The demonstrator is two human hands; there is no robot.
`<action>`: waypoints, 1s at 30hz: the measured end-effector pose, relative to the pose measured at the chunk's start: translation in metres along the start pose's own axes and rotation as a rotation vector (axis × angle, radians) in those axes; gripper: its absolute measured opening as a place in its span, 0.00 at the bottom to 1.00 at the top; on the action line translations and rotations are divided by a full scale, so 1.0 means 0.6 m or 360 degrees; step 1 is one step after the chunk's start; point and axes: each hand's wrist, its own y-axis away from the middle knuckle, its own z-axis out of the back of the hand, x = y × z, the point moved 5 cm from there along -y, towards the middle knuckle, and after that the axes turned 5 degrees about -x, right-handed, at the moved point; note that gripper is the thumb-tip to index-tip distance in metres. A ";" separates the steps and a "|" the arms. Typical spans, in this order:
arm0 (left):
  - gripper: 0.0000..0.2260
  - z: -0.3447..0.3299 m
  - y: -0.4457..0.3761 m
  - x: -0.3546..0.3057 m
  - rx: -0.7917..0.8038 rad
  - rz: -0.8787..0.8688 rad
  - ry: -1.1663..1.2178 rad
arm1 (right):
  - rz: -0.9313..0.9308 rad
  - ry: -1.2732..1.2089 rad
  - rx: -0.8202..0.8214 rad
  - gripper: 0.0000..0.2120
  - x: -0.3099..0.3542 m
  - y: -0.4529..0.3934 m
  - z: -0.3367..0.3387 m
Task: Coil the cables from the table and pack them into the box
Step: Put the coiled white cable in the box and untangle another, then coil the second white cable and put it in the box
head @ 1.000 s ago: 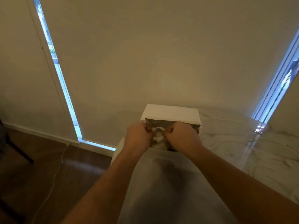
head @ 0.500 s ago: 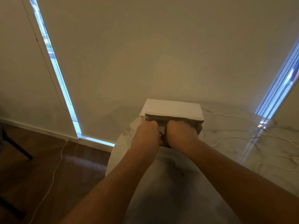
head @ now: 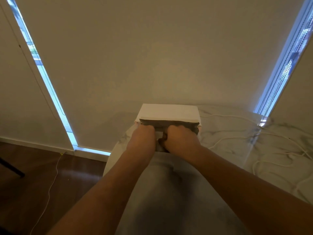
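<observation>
Both fists are curled shut and pushed down into the open white cardboard box with the dark inside [head: 169, 111]; left hand [head: 143, 139] and right hand [head: 181, 139] nearly touch, and whatever they hold is hidden, probably a coil. I'd keep the loops pinched flat, seat them low, then let go together so nothing springs out. A second ago a white loop showed between the hands above the box; now it's gone. Loose white cables [head: 277, 156] lie on the marble-look table [head: 169, 200]

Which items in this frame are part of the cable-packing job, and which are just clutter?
Job:
box
loose white cables on table
left hand, right hand, both fisted at box opening

Not job:
thin cord on floor
window blinds
</observation>
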 end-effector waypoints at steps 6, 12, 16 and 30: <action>0.08 0.019 0.009 0.001 -0.0109 -0.0193 0.0302 | 0.0049 -0.0300 -0.0183 0.10 -0.026 0.051 0.032; 0.10 0.054 0.069 -0.032 -0.0181 -0.0429 0.0958 | -0.0012 -0.0692 -0.0313 0.10 -0.074 0.113 0.096; 0.09 0.070 0.126 -0.079 -0.0132 -0.0536 0.1249 | -0.0114 -0.0870 -0.0323 0.11 -0.124 0.168 0.142; 0.07 0.001 0.230 -0.268 0.0101 -0.0789 0.1390 | -0.0402 -0.0431 -0.0215 0.07 -0.295 0.330 0.140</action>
